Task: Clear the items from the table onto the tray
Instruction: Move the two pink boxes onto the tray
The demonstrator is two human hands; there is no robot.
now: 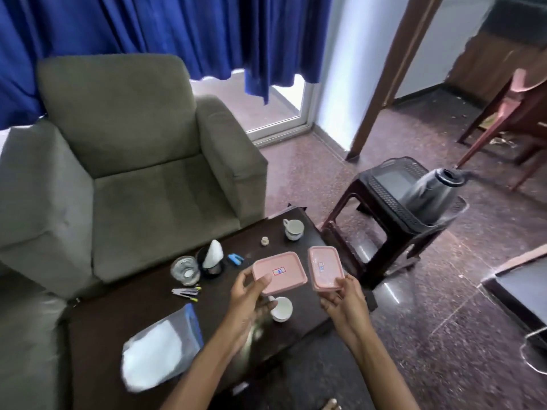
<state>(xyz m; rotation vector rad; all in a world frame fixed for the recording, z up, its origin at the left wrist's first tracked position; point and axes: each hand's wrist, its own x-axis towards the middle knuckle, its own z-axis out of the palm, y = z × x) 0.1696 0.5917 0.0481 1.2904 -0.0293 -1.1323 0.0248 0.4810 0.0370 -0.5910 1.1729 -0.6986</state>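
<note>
Left hand [251, 294] grips one pink lidded box [278, 272]; right hand [344, 300] grips another pink box [325, 267], both held above the dark table [118, 315]. Black tray [414, 184] sits on a stool well to the right.

- A left pink box [279, 272], lidded and labelled, is held above the desk [118, 315] in the left hand [251, 297].
- A right pink box [325, 267], lidded and tilted, is gripped at its near end by the right hand [344, 300].
- A far cup [294, 229] and a near cup [281, 309], both white, are stood upright on the desk.
- A glass [185, 270], a blue stapler [235, 258], pens [186, 291] and a plastic bag [162, 350] are spread over the desk.
- A black tray [381, 184] is set on a stool [355, 220] beside the desk, with a dark flask [432, 192] on it.
</note>
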